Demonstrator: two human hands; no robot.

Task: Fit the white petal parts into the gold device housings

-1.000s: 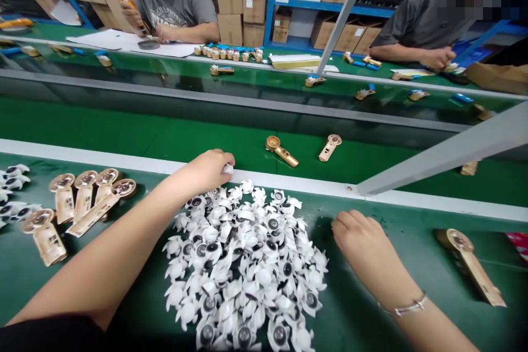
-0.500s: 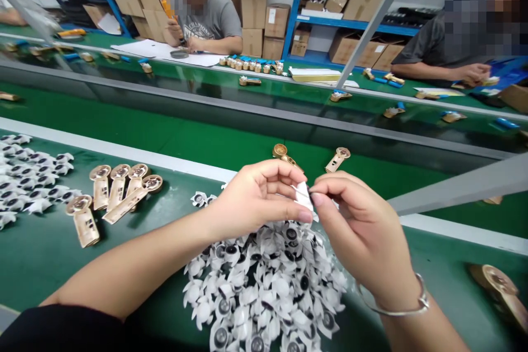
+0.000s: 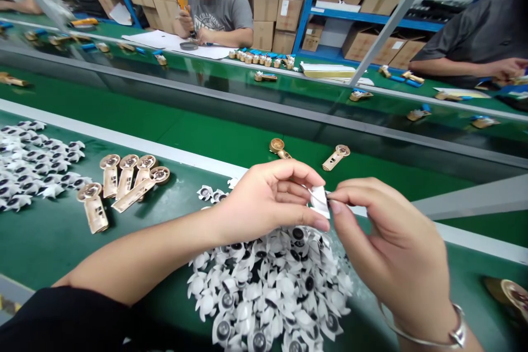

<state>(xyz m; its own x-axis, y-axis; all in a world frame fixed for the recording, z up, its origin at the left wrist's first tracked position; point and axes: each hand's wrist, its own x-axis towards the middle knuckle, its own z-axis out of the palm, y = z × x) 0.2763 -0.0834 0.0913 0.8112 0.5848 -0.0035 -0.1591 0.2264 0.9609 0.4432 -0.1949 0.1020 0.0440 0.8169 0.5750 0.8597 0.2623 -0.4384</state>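
A small white fan blade wheel (image 3: 319, 202) is pinched between the thumb and fingers of my left hand (image 3: 272, 198). My right hand (image 3: 391, 231) has its thumb and forefinger closed at the wheel's right side, on a small dark piece that is too small to make out. Both hands are raised over a big heap of white fan blade wheels (image 3: 264, 291), many with a dark round hub showing. A bracelet (image 3: 457, 330) circles my right wrist.
Gold handheld-fan housings (image 3: 94, 209) lie to the left, beside rows of white fan wheels (image 3: 33, 165). Two more gold housings (image 3: 336, 158) rest on the green belt (image 3: 198, 132). A metal post (image 3: 474, 198) slants in at right. Across the line, co-workers sit near assembled pieces (image 3: 264, 59).
My hands have shifted slightly right in view, still together at the white fan wheel. My right hand's fingers have drawn a little away from the left hand's. The view has moved slightly.
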